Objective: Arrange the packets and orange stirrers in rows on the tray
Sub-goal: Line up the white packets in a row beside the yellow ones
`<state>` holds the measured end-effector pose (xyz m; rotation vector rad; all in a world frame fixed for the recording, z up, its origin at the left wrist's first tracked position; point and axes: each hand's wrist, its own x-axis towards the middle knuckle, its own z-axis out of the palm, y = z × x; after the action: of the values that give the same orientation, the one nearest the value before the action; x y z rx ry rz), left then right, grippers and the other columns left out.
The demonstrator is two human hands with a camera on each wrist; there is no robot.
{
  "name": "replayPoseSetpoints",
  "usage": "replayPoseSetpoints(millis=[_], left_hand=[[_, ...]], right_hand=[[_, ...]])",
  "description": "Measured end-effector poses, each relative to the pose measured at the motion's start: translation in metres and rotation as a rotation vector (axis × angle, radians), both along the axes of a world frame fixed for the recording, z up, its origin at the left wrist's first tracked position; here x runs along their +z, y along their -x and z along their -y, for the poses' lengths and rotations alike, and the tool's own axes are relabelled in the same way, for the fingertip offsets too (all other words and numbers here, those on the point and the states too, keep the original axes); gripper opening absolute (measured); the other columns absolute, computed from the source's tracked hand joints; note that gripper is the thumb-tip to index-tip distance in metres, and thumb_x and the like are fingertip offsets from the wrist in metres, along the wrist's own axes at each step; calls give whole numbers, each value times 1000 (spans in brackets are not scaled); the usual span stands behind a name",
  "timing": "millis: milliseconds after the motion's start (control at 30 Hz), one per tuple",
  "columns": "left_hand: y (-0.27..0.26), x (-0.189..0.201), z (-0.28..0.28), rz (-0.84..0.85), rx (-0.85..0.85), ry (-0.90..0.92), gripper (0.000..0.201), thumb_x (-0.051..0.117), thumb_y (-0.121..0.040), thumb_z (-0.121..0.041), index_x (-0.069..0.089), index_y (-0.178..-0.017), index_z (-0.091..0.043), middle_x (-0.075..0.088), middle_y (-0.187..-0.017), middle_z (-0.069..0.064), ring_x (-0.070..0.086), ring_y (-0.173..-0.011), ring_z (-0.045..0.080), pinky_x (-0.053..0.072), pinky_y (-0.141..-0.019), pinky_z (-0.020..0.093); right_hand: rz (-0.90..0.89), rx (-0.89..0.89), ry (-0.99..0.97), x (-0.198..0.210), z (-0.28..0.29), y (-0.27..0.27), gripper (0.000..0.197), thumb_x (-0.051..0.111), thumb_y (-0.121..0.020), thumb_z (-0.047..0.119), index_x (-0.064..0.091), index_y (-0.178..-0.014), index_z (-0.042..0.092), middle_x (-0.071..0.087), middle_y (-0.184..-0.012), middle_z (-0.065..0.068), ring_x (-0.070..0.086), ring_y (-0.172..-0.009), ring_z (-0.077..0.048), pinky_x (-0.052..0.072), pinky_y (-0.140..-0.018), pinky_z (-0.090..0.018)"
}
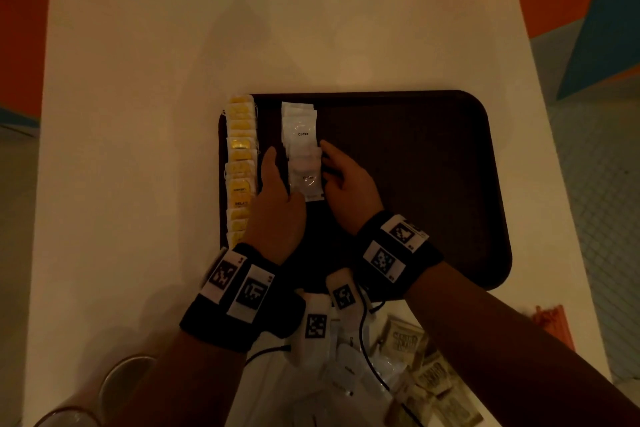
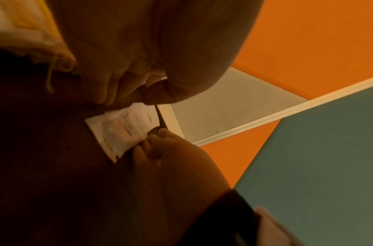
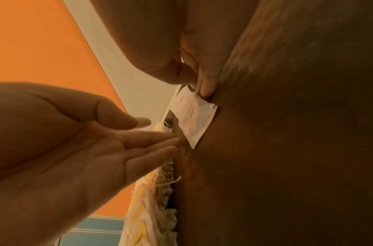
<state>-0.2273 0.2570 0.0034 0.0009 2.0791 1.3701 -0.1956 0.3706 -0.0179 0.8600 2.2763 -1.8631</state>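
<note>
Loose packets (image 1: 408, 360) and orange stirrers (image 1: 554, 322) lie on the tabletop (image 1: 138, 114) nearest. On the tray (image 1: 415, 166), left hand (image 1: 277, 204) and right hand (image 1: 349, 184), fingers straight, press either side of the white coffee packets (image 1: 301, 149), row running near-to-far; yellow packets (image 1: 239, 166) row at the tray's left edge.

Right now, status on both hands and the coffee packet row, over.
Left hand and right hand open, flanking the white coffee packets on the brown tray. Yellow tea bags rowed at left edge. Brown packets and orange stirrers still off-tray.
</note>
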Motion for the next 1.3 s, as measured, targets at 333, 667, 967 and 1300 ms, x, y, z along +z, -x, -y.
replayPoseSetpoints(millis=[333,667,967,1300], left_hand=[[0,2,-1,-7,-29,1,70,37,-91,-2,0,-146,-24,34,-147,9,41,-127,18,36,-107,43],[2,-2,0,-24,-24,-10,69,35,-89,4,2,-147,-17,40,-142,12,47,-113,15,40,-103,45],[-2,-1,2,-32,-19,-11,70,35,-89,4,4,-147,-19,26,-151,8,34,-133,16,33,-111,42],[-37,36,36,-103,-154,-50,52,39,-89,5,37,-133,-22,53,-121,-6,52,-111,6,43,-88,10]], right_hand=[[-12,17,23,0,0,0,55,42,-86,-8,39,-136,14,45,-139,-10,44,-127,-18,39,-107,-33],[-77,48,-60,-14,-3,2,58,39,-80,-15,45,-132,10,48,-136,-10,44,-127,-18,36,-109,-33],[-47,52,-113,-9,-6,-6,56,39,-83,-12,43,-133,12,46,-138,-10,42,-128,-18,34,-110,-32],[89,62,-111,15,-20,-43,54,46,-85,-6,45,-132,22,47,-136,1,46,-124,-10,37,-102,-22]])
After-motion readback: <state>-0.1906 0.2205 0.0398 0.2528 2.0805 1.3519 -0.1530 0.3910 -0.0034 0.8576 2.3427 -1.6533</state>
